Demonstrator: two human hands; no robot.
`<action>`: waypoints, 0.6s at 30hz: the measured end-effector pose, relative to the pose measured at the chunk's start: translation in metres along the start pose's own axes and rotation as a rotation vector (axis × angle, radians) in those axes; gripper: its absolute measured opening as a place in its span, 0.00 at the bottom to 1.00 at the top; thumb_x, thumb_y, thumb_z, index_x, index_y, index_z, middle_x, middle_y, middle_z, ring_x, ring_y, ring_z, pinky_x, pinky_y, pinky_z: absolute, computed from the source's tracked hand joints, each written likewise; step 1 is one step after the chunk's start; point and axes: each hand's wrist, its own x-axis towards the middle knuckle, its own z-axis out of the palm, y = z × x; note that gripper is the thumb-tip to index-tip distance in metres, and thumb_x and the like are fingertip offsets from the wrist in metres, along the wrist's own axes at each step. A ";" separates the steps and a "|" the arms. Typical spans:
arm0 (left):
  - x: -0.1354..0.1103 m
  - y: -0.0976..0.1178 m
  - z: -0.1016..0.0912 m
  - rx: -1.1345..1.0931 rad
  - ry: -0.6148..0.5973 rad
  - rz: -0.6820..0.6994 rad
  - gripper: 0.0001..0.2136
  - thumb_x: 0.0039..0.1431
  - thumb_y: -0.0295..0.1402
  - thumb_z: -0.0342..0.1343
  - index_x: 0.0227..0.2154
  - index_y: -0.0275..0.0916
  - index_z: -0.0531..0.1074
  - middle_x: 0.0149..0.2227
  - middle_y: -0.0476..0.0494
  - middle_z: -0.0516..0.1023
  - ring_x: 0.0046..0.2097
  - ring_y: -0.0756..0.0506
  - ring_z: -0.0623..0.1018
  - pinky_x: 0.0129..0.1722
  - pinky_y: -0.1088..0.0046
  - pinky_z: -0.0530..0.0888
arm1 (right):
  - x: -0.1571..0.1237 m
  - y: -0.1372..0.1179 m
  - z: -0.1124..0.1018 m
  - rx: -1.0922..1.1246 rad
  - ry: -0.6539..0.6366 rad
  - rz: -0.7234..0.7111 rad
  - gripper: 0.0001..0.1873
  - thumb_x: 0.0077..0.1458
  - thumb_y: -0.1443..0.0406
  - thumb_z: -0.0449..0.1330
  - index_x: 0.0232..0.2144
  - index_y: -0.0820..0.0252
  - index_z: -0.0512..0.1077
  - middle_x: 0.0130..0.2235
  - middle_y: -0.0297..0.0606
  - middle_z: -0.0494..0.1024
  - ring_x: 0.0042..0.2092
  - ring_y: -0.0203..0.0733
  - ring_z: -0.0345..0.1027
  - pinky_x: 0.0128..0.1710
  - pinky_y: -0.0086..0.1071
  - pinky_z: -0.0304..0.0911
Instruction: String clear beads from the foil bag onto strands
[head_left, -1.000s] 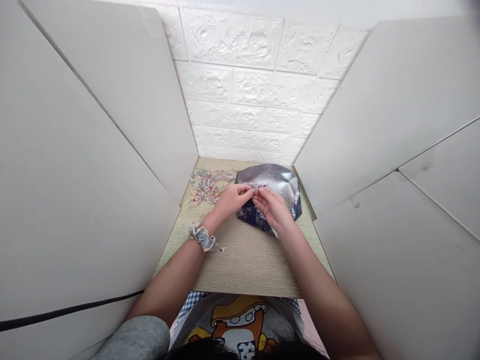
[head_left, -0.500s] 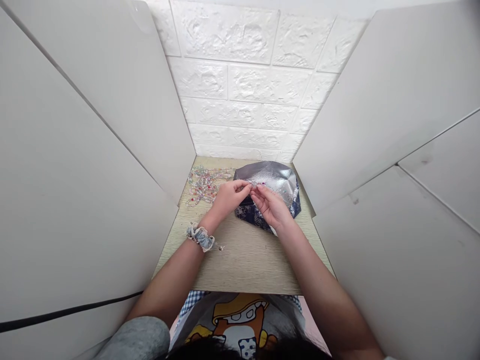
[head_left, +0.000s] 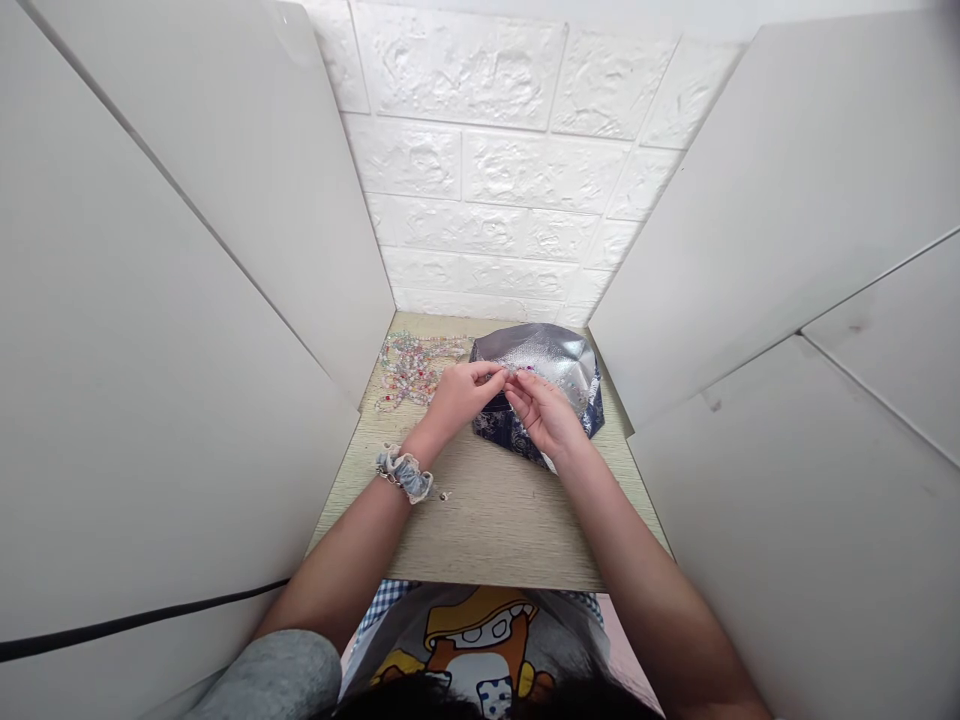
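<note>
My left hand [head_left: 459,398] and my right hand [head_left: 550,412] meet fingertip to fingertip over an opened bag. Both thumbs and forefingers are closed in a pinch. Whatever lies between them is too small to make out. Under the hands, the bag [head_left: 536,345] shows a silver lining and a dark blue patterned outside, with small loose beads on the lining. Left of the bag lies a heap of bead strings [head_left: 409,365] in clear, pink, red and green. My left wrist wears a light blue scrunchie [head_left: 406,472].
The narrow wooden tabletop [head_left: 487,540] is hemmed in by white panels on the left [head_left: 225,200] and right [head_left: 750,250]. A white brick-patterned wall [head_left: 495,165] stands behind. A tiny charm-like piece [head_left: 445,496] shows beside the scrunchie. A black cable [head_left: 150,620] runs along the left panel.
The camera view has shifted slightly. Both hands keep nearly the same pinched pose above the bag, with the fingertips a little closer together.
</note>
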 end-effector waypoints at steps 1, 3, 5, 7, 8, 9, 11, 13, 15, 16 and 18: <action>0.000 0.000 0.000 0.009 0.000 -0.001 0.14 0.50 0.39 0.46 0.28 0.37 0.74 0.25 0.49 0.75 0.26 0.52 0.69 0.27 0.78 0.62 | 0.000 0.000 0.000 -0.002 0.002 0.001 0.04 0.42 0.68 0.60 0.25 0.62 0.70 0.27 0.32 0.76 0.30 0.27 0.70 0.31 0.17 0.67; 0.000 0.000 0.000 0.023 0.003 -0.001 0.14 0.50 0.38 0.46 0.28 0.37 0.74 0.24 0.49 0.75 0.26 0.52 0.69 0.26 0.78 0.62 | 0.000 0.000 0.000 -0.006 0.006 0.003 0.04 0.42 0.68 0.60 0.25 0.62 0.70 0.27 0.32 0.76 0.31 0.28 0.70 0.31 0.17 0.67; 0.000 0.000 0.000 0.027 0.005 0.001 0.14 0.50 0.39 0.46 0.28 0.37 0.74 0.24 0.49 0.75 0.25 0.53 0.68 0.26 0.78 0.62 | 0.000 0.000 0.000 -0.009 0.008 0.002 0.04 0.42 0.68 0.60 0.25 0.62 0.70 0.27 0.33 0.76 0.31 0.28 0.70 0.31 0.17 0.67; 0.000 0.000 0.000 0.028 0.000 0.002 0.14 0.50 0.39 0.46 0.28 0.37 0.74 0.25 0.49 0.75 0.26 0.52 0.69 0.26 0.78 0.62 | 0.000 0.000 -0.001 -0.014 0.004 -0.002 0.04 0.42 0.67 0.60 0.25 0.62 0.70 0.28 0.32 0.76 0.31 0.28 0.70 0.31 0.17 0.67; 0.000 0.000 0.000 0.028 0.000 0.001 0.14 0.50 0.39 0.46 0.28 0.37 0.74 0.25 0.49 0.75 0.26 0.52 0.69 0.26 0.78 0.62 | 0.000 0.000 -0.001 -0.016 0.002 -0.005 0.05 0.42 0.67 0.61 0.25 0.61 0.70 0.28 0.32 0.76 0.31 0.28 0.70 0.31 0.17 0.67; 0.000 0.000 -0.001 0.030 0.001 0.001 0.14 0.50 0.39 0.46 0.28 0.37 0.74 0.25 0.49 0.75 0.26 0.52 0.69 0.26 0.78 0.62 | 0.000 0.000 -0.001 -0.018 -0.001 -0.007 0.05 0.41 0.67 0.61 0.25 0.61 0.70 0.28 0.32 0.76 0.31 0.28 0.70 0.31 0.17 0.67; 0.000 0.000 -0.001 0.040 0.002 0.007 0.14 0.50 0.39 0.46 0.28 0.37 0.74 0.25 0.49 0.75 0.26 0.52 0.69 0.27 0.78 0.62 | 0.000 0.000 0.000 -0.017 -0.005 -0.008 0.05 0.41 0.67 0.61 0.25 0.61 0.70 0.27 0.32 0.76 0.31 0.28 0.70 0.31 0.18 0.67; 0.000 0.000 -0.001 0.060 0.003 0.023 0.13 0.50 0.38 0.46 0.28 0.37 0.74 0.25 0.49 0.75 0.26 0.52 0.69 0.27 0.78 0.62 | -0.001 0.000 0.000 -0.012 -0.005 -0.009 0.04 0.42 0.67 0.60 0.25 0.61 0.70 0.27 0.32 0.76 0.31 0.28 0.70 0.31 0.18 0.67; 0.000 -0.001 -0.001 0.079 0.005 0.039 0.13 0.50 0.38 0.46 0.27 0.38 0.74 0.25 0.49 0.75 0.26 0.53 0.69 0.27 0.78 0.62 | -0.001 0.000 0.000 -0.010 -0.002 -0.010 0.03 0.42 0.68 0.60 0.25 0.61 0.70 0.27 0.32 0.76 0.30 0.28 0.70 0.31 0.18 0.67; 0.000 -0.001 -0.001 0.086 0.009 0.044 0.13 0.50 0.38 0.46 0.27 0.38 0.74 0.25 0.49 0.75 0.26 0.53 0.69 0.27 0.78 0.62 | -0.001 0.000 0.000 -0.010 0.000 -0.010 0.03 0.42 0.68 0.60 0.25 0.61 0.70 0.27 0.32 0.76 0.30 0.28 0.70 0.31 0.18 0.67; 0.000 -0.001 -0.001 0.094 0.015 0.048 0.13 0.50 0.38 0.47 0.27 0.38 0.74 0.26 0.50 0.76 0.26 0.53 0.70 0.27 0.78 0.62 | -0.001 0.000 0.001 -0.011 0.001 -0.008 0.03 0.42 0.68 0.60 0.24 0.61 0.70 0.27 0.32 0.76 0.30 0.28 0.70 0.31 0.17 0.67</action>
